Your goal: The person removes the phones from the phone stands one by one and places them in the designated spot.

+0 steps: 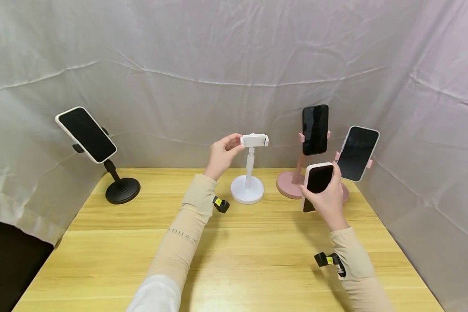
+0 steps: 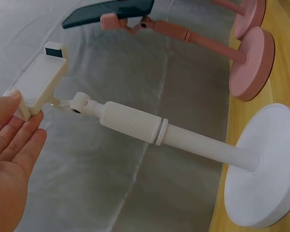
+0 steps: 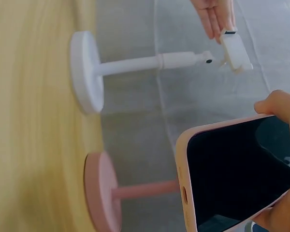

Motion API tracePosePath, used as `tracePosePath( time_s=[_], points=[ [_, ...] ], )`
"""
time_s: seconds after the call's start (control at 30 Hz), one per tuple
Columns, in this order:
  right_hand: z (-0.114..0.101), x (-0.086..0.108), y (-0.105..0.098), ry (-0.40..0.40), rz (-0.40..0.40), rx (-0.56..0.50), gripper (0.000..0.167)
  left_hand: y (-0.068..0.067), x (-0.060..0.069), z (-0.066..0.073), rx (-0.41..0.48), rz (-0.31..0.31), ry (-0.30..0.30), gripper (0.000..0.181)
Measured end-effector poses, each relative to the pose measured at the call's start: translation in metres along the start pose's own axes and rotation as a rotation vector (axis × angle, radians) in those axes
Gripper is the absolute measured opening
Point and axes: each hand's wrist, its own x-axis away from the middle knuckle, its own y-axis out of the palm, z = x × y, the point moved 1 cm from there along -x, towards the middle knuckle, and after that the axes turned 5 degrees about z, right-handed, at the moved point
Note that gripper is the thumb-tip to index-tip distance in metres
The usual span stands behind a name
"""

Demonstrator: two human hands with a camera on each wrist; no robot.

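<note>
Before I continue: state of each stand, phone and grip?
White stand, clamp empty
Black stand, holding white-cased phone, screen dark
Left pink stand, holding black phone, screen dark
Right pink stand, holding tilted phone, screen dark
Pink-cased phone, screen dark
Left grip, pinching white clamp
Right grip, holding pink-cased phone

Right of the white stand (image 1: pixel 250 164), my right hand (image 1: pixel 329 199) and the phone (image 1: pixel 320 178) in it cover much of the base of the far pink stand (image 1: pixel 346 193). In my right wrist view, that phone runs off the edge and hides the top of the near pink stand (image 3: pixel 103 193), beside the white stand. Left of the white stand, the first letter on my left sleeve (image 1: pixel 179 247) is too blurry to read.
</note>
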Motion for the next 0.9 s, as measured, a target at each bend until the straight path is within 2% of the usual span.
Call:
tracePosePath(
  time_s=[0.27,0.47,0.67,0.8,0.9],
  points=[
    [0.026,0.010,-0.016,0.055,-0.064,0.082,0.111,0.005,-0.017,-0.014,0.030,0.012,0.017,0.028],
    [0.037,0.014,-0.025,0.045,-0.115,0.119,0.109,0.004,-0.026,-0.016,0.040,0.008,-0.031,0.030],
    [0.048,0.019,-0.031,0.013,-0.164,0.151,0.100,0.007,-0.029,-0.016,0.077,0.018,-0.063,0.033],
    [0.056,0.022,-0.036,0.003,-0.206,0.193,0.097,0.008,-0.027,-0.017,0.085,0.021,-0.078,0.036],
    [0.062,0.024,-0.039,0.001,-0.241,0.214,0.098,0.007,-0.023,-0.015,0.087,0.020,-0.065,0.036]
  ],
)
